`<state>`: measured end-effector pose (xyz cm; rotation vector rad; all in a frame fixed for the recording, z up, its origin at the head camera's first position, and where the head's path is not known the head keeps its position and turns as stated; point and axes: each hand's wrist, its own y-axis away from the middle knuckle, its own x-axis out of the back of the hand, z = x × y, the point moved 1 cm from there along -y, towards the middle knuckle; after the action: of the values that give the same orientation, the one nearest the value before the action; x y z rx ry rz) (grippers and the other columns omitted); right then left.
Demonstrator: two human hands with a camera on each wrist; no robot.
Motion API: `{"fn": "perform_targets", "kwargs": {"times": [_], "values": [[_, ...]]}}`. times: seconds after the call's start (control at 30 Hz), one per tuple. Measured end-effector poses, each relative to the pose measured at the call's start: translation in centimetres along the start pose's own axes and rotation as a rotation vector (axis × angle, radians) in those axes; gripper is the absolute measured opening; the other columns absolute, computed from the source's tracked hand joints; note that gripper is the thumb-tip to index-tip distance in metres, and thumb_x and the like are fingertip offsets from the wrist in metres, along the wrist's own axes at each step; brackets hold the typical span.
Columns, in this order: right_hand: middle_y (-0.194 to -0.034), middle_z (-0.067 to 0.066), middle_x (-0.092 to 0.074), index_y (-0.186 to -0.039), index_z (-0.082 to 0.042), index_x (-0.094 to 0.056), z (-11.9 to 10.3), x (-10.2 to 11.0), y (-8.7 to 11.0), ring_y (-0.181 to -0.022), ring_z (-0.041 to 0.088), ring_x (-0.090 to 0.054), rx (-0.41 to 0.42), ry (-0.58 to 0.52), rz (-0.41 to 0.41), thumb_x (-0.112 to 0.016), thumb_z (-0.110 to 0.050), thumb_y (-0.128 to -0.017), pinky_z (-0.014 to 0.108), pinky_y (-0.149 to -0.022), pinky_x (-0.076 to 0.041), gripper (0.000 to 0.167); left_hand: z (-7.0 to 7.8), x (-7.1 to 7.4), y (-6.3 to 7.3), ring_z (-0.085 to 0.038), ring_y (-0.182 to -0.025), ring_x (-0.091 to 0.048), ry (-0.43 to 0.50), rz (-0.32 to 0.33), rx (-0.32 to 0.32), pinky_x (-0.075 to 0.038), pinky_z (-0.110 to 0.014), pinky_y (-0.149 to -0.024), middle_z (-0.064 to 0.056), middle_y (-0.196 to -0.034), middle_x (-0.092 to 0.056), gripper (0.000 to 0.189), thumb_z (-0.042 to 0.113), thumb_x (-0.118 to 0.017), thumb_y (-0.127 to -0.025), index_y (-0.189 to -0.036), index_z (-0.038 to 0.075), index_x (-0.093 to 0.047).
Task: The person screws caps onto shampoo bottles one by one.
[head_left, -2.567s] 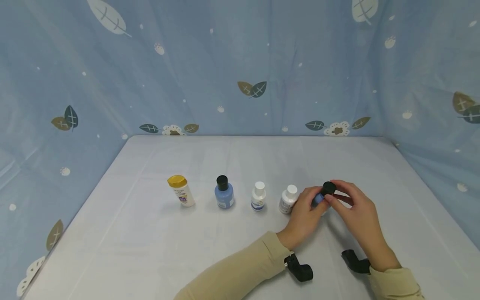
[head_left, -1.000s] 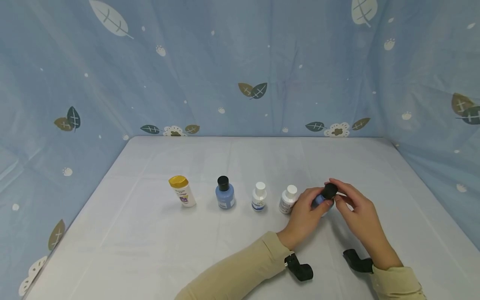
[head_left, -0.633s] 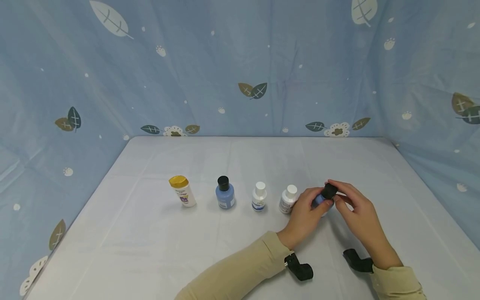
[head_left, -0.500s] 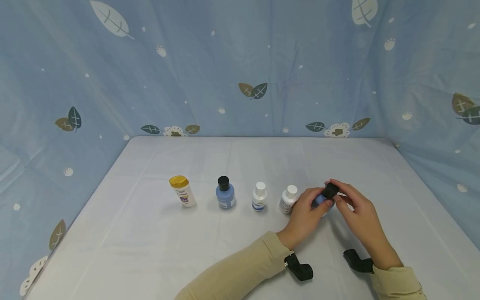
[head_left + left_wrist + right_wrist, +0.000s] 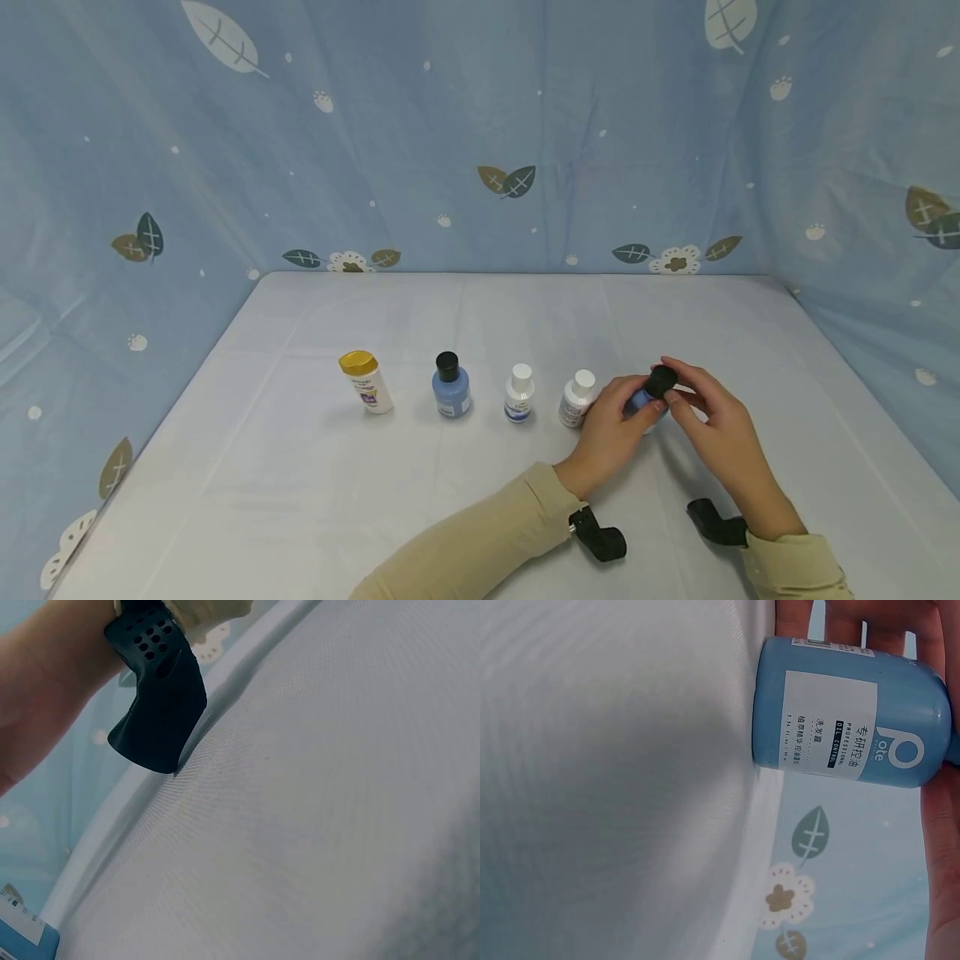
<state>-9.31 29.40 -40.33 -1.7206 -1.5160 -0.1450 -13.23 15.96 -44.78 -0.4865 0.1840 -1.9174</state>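
My left hand (image 5: 609,425) grips a small blue shampoo bottle (image 5: 638,401) around its side, at the right end of a row of bottles. The thumb and fingers of my right hand (image 5: 708,412) pinch its black cap (image 5: 662,381), which sits tilted at the top of the bottle. Up close in the right wrist view, the shampoo bottle (image 5: 832,712) stands on the white cloth with its white label showing; the cap is out of that view. A corner of a blue bottle (image 5: 30,930) shows at the lower left of the left wrist view.
Left of my hands stand a white bottle (image 5: 576,400), another white bottle (image 5: 518,393), a blue bottle with black cap (image 5: 451,392) and a white bottle with gold cap (image 5: 367,385). A white cloth covers the table (image 5: 300,500). Blue curtain (image 5: 420,125) hangs behind and at the sides.
My right fingers have shifted around the black cap, which has turned and moved slightly to the right and down in the head view. My left hand keeps its grip; the other bottles stay put.
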Motion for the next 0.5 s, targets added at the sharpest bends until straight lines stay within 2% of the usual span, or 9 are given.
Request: {"fn": "perform_targets", "kwargs": {"times": [0.2,0.5], "values": [[-0.118,0.004,-0.052,-0.127,-0.011,-0.049,-0.12,0.02,-0.11,-0.109,0.002,-0.047,-0.018,-0.006,0.003,-0.058,0.002,-0.083,0.010,-0.084,-0.038,0.047,-0.06,0.01,-0.01,-0.001,-0.103,-0.047,-0.004,0.000,-0.008,-0.038,-0.019,-0.086,0.008,-0.112,-0.052,0.030,0.034,-0.051,-0.090,-0.116,0.019,-0.056],[-0.116,0.005,-0.053,-0.124,-0.007,-0.051,-0.12,-0.02,-0.18,-0.106,0.005,-0.049,0.004,-0.029,0.013,-0.061,0.005,-0.080,0.013,-0.083,-0.040,0.046,0.00,0.05,0.00,0.000,-0.105,-0.046,-0.016,0.001,-0.006,-0.038,-0.019,-0.087,0.009,-0.114,-0.052,0.030,0.033,-0.052,-0.090,-0.116,0.020,-0.055]]}}
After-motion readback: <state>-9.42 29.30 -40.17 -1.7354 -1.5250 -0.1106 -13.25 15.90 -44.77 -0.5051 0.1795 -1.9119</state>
